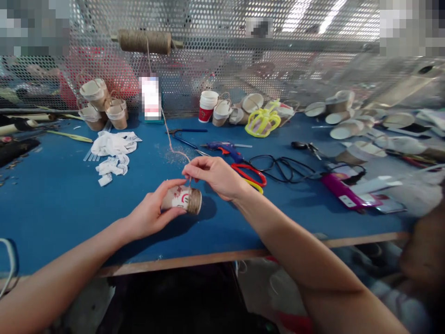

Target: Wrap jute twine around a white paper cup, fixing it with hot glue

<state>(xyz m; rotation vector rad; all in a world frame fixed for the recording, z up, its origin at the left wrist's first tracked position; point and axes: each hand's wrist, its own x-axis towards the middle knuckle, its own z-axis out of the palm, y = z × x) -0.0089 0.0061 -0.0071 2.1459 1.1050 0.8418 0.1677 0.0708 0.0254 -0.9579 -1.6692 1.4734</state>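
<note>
My left hand (151,211) grips a small paper cup (181,199) on its side, above the blue table (52,199). Brown twine covers the cup's right end. My right hand (215,175) is closed in a pinch on a strand of twine (169,137) just above the cup. The strand runs up and back to a twine spool (144,41) mounted on the perforated metal screen.
Stacked twine-wrapped cups (99,104) stand at the back left, more cups (225,109) and a yellow crown shape (263,121) at the back centre. A blue glue gun (225,149), red-handled scissors (252,174), black cable (278,167), white paper scraps (113,148) and a pink tool (342,188) lie around.
</note>
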